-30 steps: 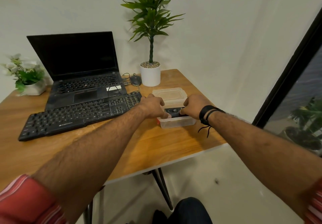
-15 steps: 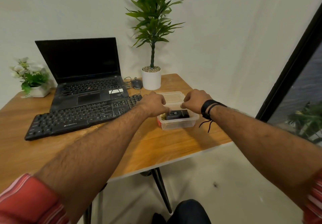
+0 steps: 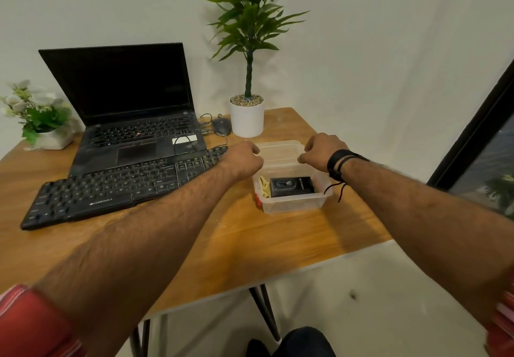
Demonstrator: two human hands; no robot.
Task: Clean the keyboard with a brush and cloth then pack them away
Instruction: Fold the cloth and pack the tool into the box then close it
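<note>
A clear plastic container (image 3: 294, 206) stands on the wooden table (image 3: 250, 242), right of the black keyboard (image 3: 122, 188). In it lie a black box (image 3: 292, 187) and a yellow cloth (image 3: 264, 187); something red (image 3: 257, 200) shows at its left wall. The clear lid (image 3: 279, 152) sits just behind the container. My left hand (image 3: 243, 159) grips the lid's left edge with curled fingers. My right hand (image 3: 319, 152) grips its right edge. I see no brush.
An open black laptop (image 3: 133, 112) sits behind the keyboard. A mouse (image 3: 221, 126) and a tall plant in a white pot (image 3: 247, 119) stand at the back. A small flower pot (image 3: 52, 137) is far left. The table's front edge (image 3: 319, 263) is near.
Both hands moved from the inside of the container back to the lid behind it and took hold of its two side edges.
</note>
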